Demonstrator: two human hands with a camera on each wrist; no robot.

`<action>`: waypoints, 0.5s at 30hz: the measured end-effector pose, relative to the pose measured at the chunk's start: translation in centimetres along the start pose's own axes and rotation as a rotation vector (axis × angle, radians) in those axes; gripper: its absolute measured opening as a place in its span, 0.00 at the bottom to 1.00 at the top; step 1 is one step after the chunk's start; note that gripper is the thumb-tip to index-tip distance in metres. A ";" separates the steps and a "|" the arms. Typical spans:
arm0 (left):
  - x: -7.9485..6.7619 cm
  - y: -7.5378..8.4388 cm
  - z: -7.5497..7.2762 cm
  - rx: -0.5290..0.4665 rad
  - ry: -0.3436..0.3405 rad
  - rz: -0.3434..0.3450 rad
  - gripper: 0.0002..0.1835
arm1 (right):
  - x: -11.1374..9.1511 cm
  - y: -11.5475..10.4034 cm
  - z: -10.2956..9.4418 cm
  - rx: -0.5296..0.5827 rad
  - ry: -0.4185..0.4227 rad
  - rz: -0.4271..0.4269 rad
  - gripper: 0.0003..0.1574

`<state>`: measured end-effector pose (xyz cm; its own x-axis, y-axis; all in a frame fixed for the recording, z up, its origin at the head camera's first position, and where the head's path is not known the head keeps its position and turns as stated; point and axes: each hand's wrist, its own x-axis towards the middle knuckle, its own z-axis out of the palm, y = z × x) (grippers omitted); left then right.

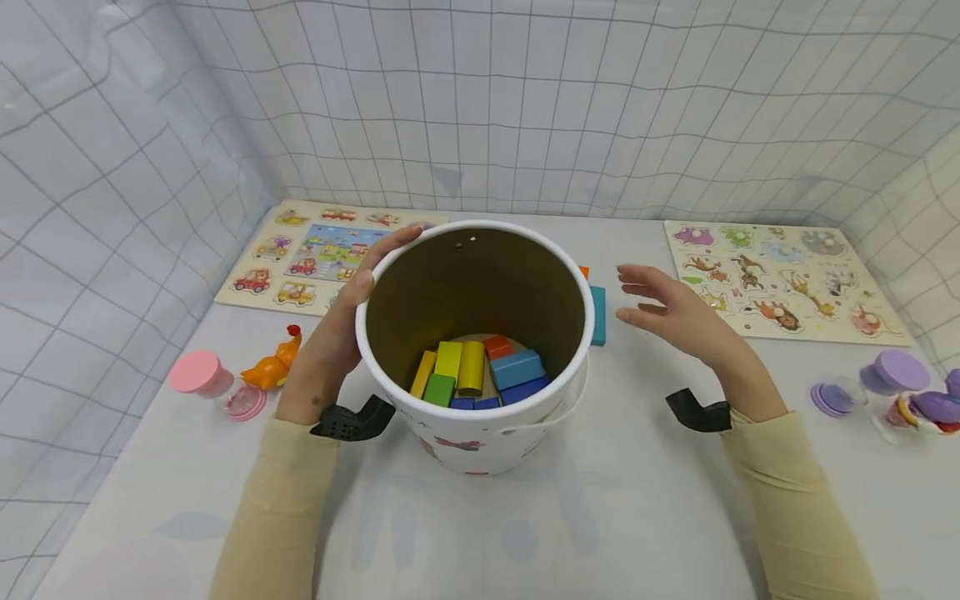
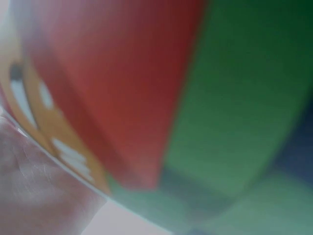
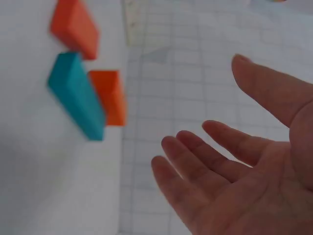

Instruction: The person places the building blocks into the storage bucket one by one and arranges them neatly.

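Observation:
A white bucket with printed pictures stands upright in the middle, holding several coloured wooden blocks. My left hand holds its left side, fingers along the outside just under the rim; some fingers are hidden behind it. In the left wrist view, the palm lies beside the bucket's printed wall, which fills the view. My right hand hovers to the right with fingers spread and nothing in it. Left of that hand, a teal block, an orange block and a red-orange block lie on the table.
A vehicle puzzle board lies back left, an animal puzzle board back right. Pink-lidded cup and orange toy are at left; purple cup and purple toy at right. White grid-lined cloth walls surround the table.

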<state>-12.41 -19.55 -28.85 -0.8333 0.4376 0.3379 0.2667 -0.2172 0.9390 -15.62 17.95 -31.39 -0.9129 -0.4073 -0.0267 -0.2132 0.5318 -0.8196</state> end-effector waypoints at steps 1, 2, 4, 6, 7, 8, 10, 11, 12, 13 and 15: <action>0.0 0.0 0.0 0.002 0.004 0.003 0.37 | 0.3 1.2 0.2 -0.019 -0.033 0.042 0.41; -0.1 0.0 0.0 0.003 0.007 0.005 0.37 | 0.6 2.2 0.4 -0.039 -0.062 0.075 0.44; -0.1 0.0 0.1 0.001 0.011 0.008 0.37 | 1.1 3.8 0.9 -0.078 -0.106 0.107 0.49; -0.2 0.0 0.1 0.000 0.014 0.016 0.37 | 1.7 4.8 1.4 -0.109 -0.141 0.116 0.54; -0.2 0.0 0.1 0.000 0.014 0.018 0.37 | 1.9 5.2 1.7 -0.125 -0.153 0.104 0.55; -0.2 0.0 0.1 -0.003 0.011 0.020 0.37 | 2.2 5.5 1.9 -0.135 -0.159 0.089 0.57; -0.1 -0.1 0.0 -0.018 0.004 0.020 0.36 | 2.7 5.8 2.3 -0.161 -0.163 0.051 0.58; -0.1 -0.1 0.0 -0.022 0.002 0.022 0.36 | 2.9 5.9 2.5 -0.171 -0.161 0.028 0.58; 0.0 -0.1 0.0 -0.026 0.000 0.023 0.36 | 3.1 6.0 2.7 -0.180 -0.158 0.005 0.59; 0.0 -0.1 0.0 -0.031 -0.004 0.025 0.36 | 3.3 6.1 2.8 -0.188 -0.157 -0.013 0.59; 0.1 -0.1 0.0 -0.041 -0.004 0.022 0.37 | 3.7 6.2 3.0 -0.205 -0.156 -0.044 0.59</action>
<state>-12.53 -19.48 -28.94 -0.8253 0.4358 0.3592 0.2649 -0.2628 0.9277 -19.24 17.53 -38.28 -0.8400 -0.5342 -0.0950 -0.3317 0.6442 -0.6892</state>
